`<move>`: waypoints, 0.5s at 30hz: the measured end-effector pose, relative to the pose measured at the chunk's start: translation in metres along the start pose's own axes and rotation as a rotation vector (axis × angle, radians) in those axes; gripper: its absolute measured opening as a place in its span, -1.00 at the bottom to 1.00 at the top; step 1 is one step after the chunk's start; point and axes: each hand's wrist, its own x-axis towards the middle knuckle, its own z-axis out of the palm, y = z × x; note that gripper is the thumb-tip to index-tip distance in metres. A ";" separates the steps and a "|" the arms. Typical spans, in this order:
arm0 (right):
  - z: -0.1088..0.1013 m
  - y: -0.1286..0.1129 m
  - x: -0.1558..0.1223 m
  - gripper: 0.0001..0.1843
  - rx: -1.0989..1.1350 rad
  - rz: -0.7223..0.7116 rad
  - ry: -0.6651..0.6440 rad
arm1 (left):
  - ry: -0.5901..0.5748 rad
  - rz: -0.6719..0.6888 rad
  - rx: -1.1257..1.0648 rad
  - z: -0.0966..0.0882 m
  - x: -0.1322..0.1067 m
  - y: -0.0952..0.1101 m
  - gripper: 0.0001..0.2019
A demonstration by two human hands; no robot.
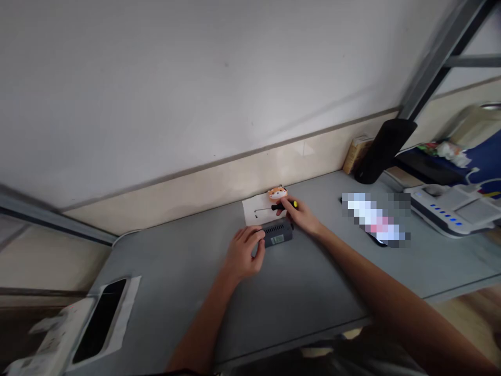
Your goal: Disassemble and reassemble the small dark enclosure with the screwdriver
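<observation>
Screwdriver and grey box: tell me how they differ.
The screwdriver is slim, with a thin shaft; the box is blocky. The screwdriver's handle is black and yellow, while the box is dark grey with a label. The screwdriver is in the right hand, the box in the left. Both are being held.
</observation>
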 end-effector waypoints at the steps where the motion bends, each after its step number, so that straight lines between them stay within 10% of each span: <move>1: 0.000 0.000 0.000 -0.30 0.003 0.000 0.003 | 0.010 0.002 0.013 -0.002 0.000 -0.002 -0.82; 15: 0.000 0.003 0.002 -0.31 -0.009 -0.015 -0.009 | 0.185 -0.102 0.162 -0.007 0.000 -0.004 -0.84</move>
